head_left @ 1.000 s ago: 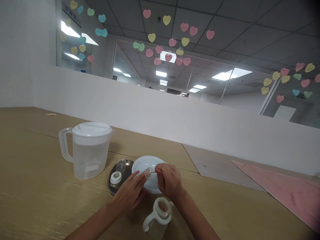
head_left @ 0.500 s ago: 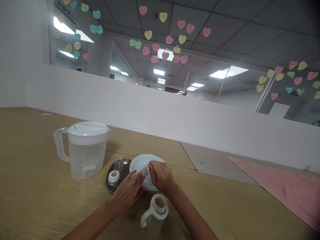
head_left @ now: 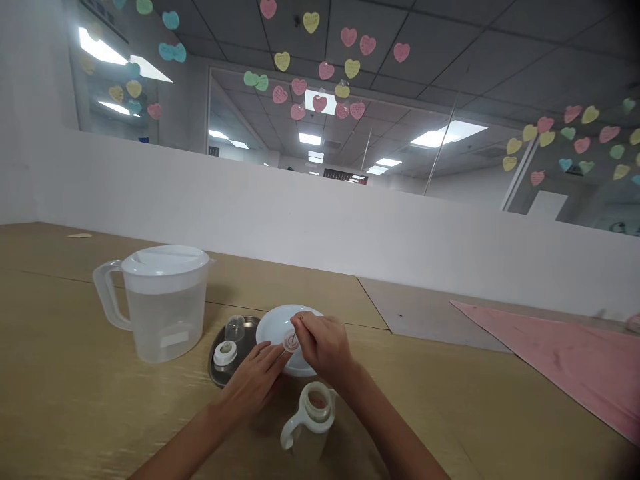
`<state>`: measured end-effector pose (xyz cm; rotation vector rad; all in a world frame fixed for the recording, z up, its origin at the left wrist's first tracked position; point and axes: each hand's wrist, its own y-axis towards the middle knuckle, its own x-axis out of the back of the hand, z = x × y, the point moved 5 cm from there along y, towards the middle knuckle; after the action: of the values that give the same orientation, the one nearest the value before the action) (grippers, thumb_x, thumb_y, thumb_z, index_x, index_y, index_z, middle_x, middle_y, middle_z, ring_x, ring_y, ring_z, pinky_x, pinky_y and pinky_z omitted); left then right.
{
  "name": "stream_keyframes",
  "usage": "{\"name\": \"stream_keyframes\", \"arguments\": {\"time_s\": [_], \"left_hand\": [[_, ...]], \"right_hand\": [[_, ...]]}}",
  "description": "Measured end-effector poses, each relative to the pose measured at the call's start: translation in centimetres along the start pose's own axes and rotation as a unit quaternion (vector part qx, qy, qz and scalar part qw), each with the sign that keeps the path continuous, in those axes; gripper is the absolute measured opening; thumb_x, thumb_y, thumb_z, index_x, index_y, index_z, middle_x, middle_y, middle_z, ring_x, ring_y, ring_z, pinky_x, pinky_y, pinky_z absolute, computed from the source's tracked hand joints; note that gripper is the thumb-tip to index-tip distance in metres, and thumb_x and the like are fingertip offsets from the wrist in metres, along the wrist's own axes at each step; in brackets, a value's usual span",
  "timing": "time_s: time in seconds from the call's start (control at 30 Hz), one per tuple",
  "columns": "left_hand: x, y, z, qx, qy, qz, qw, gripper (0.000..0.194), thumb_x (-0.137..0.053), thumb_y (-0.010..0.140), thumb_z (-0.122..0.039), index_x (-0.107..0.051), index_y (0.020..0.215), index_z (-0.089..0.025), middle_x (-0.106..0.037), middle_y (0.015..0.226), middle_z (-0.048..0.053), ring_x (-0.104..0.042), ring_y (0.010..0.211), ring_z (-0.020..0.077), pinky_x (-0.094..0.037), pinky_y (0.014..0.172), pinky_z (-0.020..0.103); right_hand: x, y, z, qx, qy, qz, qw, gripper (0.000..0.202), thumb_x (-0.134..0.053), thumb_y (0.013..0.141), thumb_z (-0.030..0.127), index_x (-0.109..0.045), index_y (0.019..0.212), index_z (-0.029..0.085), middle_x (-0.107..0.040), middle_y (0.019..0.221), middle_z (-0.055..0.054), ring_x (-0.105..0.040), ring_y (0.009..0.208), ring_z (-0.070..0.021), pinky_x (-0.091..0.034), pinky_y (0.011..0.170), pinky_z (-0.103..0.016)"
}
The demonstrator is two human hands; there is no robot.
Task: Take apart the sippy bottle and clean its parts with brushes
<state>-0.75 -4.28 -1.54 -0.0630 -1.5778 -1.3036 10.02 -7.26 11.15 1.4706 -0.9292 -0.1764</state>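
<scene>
My left hand point(head_left: 260, 373) holds a small clear round piece point(head_left: 291, 342) in its fingertips over the white bowl point(head_left: 273, 322). Just to the right, my right hand point(head_left: 323, 343) pinches a thin stick-like tool point(head_left: 295, 337), whose lower end meets the clear piece. A bottle with a white handle point(head_left: 313, 413) stands open below my hands, with something reddish inside. Left of the bowl, a dark metal tray point(head_left: 219, 379) carries a white ring cap point(head_left: 225, 353) and a clear dome cover point(head_left: 235, 328).
A large lidded pitcher point(head_left: 165, 313) stands on the left of the table. Pink cloth point(head_left: 570, 353) lies at the right. Behind the table rises a white low wall point(head_left: 320, 233) with glass above it. A small flat piece point(head_left: 80, 235) lies at the far left.
My right hand has risen slightly, and more of the thin tool shows between it and the clear piece. The whole view has shifted a little.
</scene>
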Motion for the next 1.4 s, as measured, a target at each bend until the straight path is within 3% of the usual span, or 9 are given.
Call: {"name": "stream_keyframes", "arguments": {"time_s": [0.1, 0.2, 0.3, 0.43, 0.57, 0.8, 1.0, 1.2, 1.4], "left_hand": [[-1.2, -0.4, -0.4, -0.034, 0.017, 0.049, 0.998, 0.053, -0.035, 0.084, -0.003, -0.032, 0.135, -0.017, -0.060, 0.111, 0.007, -0.055, 0.105, 0.0210, -0.033, 0.102, 0.043], [-2.0, -0.7, -1.2, -0.061, 0.019, 0.105, 0.992, 0.062, -0.044, 0.081, -0.010, -0.025, 0.140, -0.015, -0.059, 0.117, 0.009, -0.051, 0.113, 0.0230, -0.027, 0.107, 0.044], [-2.1, -0.7, -1.6, -0.064, 0.021, 0.119, 0.991, 0.068, -0.050, 0.078, -0.015, -0.022, 0.140, -0.011, -0.057, 0.121, 0.011, -0.048, 0.116, 0.0251, -0.025, 0.108, 0.046], [-1.7, -0.5, -1.4, -0.051, 0.042, 0.062, 0.996, 0.062, -0.046, 0.075, -0.008, -0.029, 0.135, -0.007, -0.058, 0.119, 0.014, -0.050, 0.115, 0.0267, -0.030, 0.105, 0.047], [-1.5, -0.6, -0.3, -0.009, 0.054, 0.002, 0.999, 0.050, -0.037, 0.083, -0.003, -0.033, 0.133, -0.009, -0.059, 0.115, 0.014, -0.053, 0.110, 0.0246, -0.038, 0.100, 0.045], [-1.7, -1.2, 0.4, 0.020, 0.006, -0.037, 0.999, 0.047, -0.041, 0.090, -0.019, -0.031, 0.136, -0.011, -0.055, 0.122, 0.016, -0.051, 0.114, 0.0272, -0.045, 0.095, 0.046], [-0.8, -1.0, 0.4, 0.058, -0.027, -0.079, 0.995, 0.050, -0.045, 0.090, -0.026, -0.029, 0.136, -0.016, -0.056, 0.122, 0.015, -0.053, 0.113, 0.0269, -0.050, 0.089, 0.043], [-0.4, -0.9, 0.4, 0.062, -0.011, -0.101, 0.993, 0.058, -0.042, 0.092, -0.026, -0.018, 0.142, -0.012, -0.050, 0.128, 0.020, -0.046, 0.121, 0.0298, -0.047, 0.093, 0.047], [-0.6, -1.0, 0.3, 0.022, 0.007, -0.129, 0.991, 0.061, -0.039, 0.093, -0.024, -0.008, 0.145, -0.015, -0.052, 0.126, 0.018, -0.050, 0.117, 0.0293, -0.048, 0.091, 0.047]], "right_hand": [[-0.5, -0.2, -0.5, -0.014, -0.004, 0.008, 1.000, 0.036, -0.036, 0.095, 0.022, -0.042, 0.060, 0.020, -0.041, 0.044, 0.006, -0.036, 0.037, -0.0066, -0.026, 0.043, -0.022], [-0.9, -0.3, -1.2, -0.038, -0.001, 0.028, 0.999, 0.036, -0.036, 0.095, 0.024, -0.042, 0.059, 0.020, -0.041, 0.045, 0.006, -0.035, 0.038, -0.0066, -0.025, 0.043, -0.022], [-1.0, -0.3, -1.4, -0.050, 0.006, 0.040, 0.998, 0.036, -0.035, 0.095, 0.025, -0.043, 0.060, 0.020, -0.042, 0.046, 0.005, -0.037, 0.040, -0.0070, -0.025, 0.044, -0.022], [-0.7, -0.2, -1.0, -0.042, 0.015, 0.039, 0.998, 0.037, -0.034, 0.095, 0.024, -0.042, 0.059, 0.020, -0.041, 0.046, 0.005, -0.035, 0.040, -0.0072, -0.026, 0.044, -0.022], [-0.7, -0.3, -0.8, -0.034, 0.027, 0.032, 0.999, 0.036, -0.035, 0.095, 0.023, -0.041, 0.060, 0.020, -0.039, 0.046, 0.006, -0.033, 0.040, -0.0074, -0.025, 0.045, -0.022], [-1.4, -0.8, -1.3, -0.059, 0.024, 0.038, 0.997, 0.038, -0.031, 0.096, 0.027, -0.042, 0.060, 0.019, -0.042, 0.047, 0.005, -0.036, 0.041, -0.0072, -0.026, 0.046, -0.022], [-2.2, -1.0, -0.9, -0.043, 0.014, 0.084, 0.995, 0.041, -0.026, 0.097, 0.029, -0.047, 0.063, 0.019, -0.049, 0.048, 0.003, -0.040, 0.041, -0.0072, -0.025, 0.047, -0.022], [-3.0, -1.3, -1.0, -0.046, 0.004, 0.142, 0.989, 0.040, -0.025, 0.098, 0.029, -0.052, 0.071, 0.018, -0.058, 0.053, 0.002, -0.046, 0.044, -0.0081, -0.024, 0.048, -0.023], [-3.9, -1.8, -1.3, -0.040, -0.023, 0.196, 0.980, 0.039, -0.026, 0.098, 0.029, -0.052, 0.071, 0.017, -0.059, 0.055, 0.001, -0.046, 0.045, -0.0084, -0.021, 0.049, -0.024]]}}
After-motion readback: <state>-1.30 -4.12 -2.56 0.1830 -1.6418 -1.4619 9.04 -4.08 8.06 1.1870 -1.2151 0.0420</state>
